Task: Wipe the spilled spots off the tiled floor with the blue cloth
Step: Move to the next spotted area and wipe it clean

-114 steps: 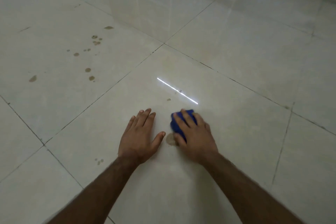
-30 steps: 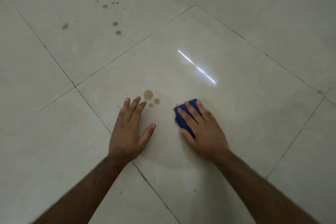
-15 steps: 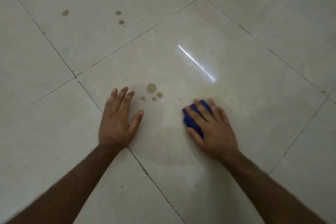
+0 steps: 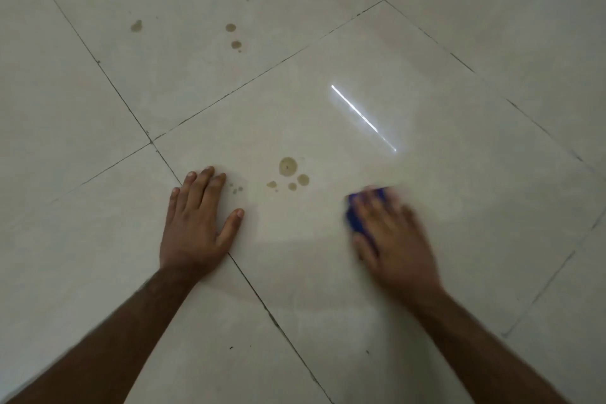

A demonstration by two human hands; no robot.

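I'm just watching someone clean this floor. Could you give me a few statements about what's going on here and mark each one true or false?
1. The right hand presses a blue cloth on the floor. True.
2. The left hand holds a second cloth. False: it rests flat on the tile, holding nothing.
3. A cluster of brown spots lies between the two hands. True.
4. The cloth is covering that cluster. False: the cloth is to the right of it, apart from it.
5. More spots show on the tile farther away. True.
6. The bright streak is a stick lying on the floor. False: it looks like a reflected light.
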